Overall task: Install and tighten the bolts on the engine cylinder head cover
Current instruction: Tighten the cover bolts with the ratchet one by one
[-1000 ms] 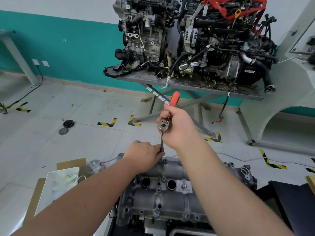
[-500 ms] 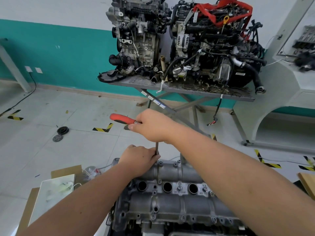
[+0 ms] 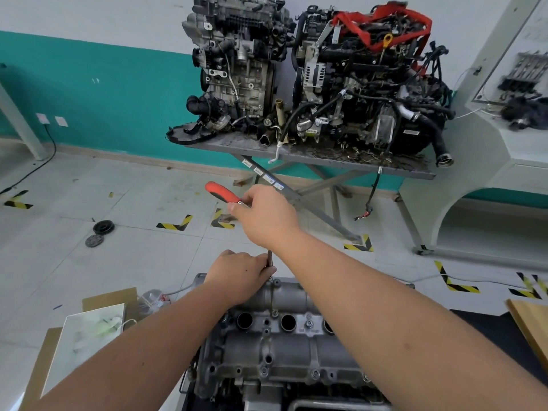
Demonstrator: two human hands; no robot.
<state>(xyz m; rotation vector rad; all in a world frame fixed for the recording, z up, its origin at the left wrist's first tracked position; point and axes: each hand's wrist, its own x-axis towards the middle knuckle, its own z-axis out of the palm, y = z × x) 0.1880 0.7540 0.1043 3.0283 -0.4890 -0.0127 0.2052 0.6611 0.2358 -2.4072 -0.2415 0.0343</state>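
Observation:
The grey cylinder head cover (image 3: pixel 284 348) lies low in the middle of the view, with round plug holes and several bolts along its edges. My right hand (image 3: pixel 264 216) grips a ratchet wrench with a red handle (image 3: pixel 221 191) that points up and to the left. A thin extension bar (image 3: pixel 269 259) runs down from the wrench to a bolt at the cover's far edge. My left hand (image 3: pixel 238 275) rests on the cover's far left corner and pinches the lower end of the bar. The bolt under the bar is hidden by my fingers.
A metal stand (image 3: pixel 314 158) with two complete engines stands behind. Cardboard and a white box (image 3: pixel 89 333) lie on the floor at the left, two black discs (image 3: pixel 99 232) farther off. A wooden board (image 3: pixel 530 327) is at the right edge.
My right hand swung the ratchet handle from pointing away to pointing left, then slightly back up. My left hand has kept hold of the bar at the same bolt.

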